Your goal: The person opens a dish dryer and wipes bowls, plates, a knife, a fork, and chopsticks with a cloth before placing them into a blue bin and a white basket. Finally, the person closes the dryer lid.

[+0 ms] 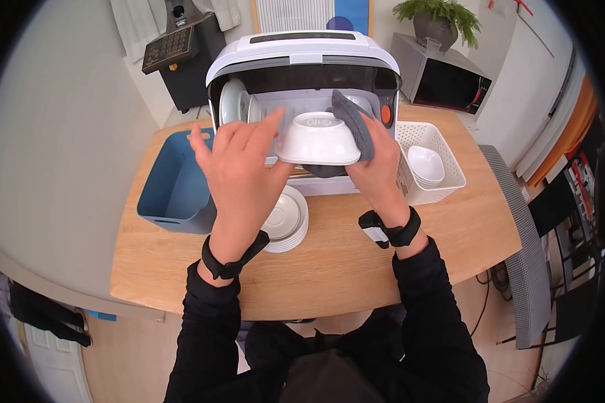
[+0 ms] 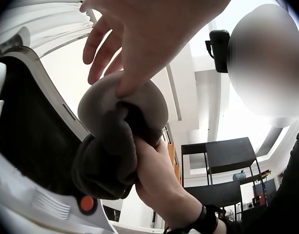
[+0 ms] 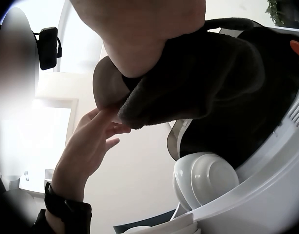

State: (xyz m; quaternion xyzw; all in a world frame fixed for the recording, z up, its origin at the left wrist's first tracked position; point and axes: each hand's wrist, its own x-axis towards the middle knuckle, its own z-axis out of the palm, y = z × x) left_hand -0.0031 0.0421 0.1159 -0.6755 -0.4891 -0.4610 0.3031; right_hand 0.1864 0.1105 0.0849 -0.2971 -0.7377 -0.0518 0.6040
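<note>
A white bowl is held upside down in front of the opened white appliance. My left hand holds its left edge, with the thumb at the rim and other fingers spread. My right hand grips the right side through a dark grey cloth. In the left wrist view the cloth bunches at the bowl's inside. The right wrist view shows the cloth hiding most of the bowl.
Plates stand inside the appliance. Below my hands is a plate stack on the wooden table. A blue bin stands left; a white basket with stacked bowls stands right. Behind it is a microwave.
</note>
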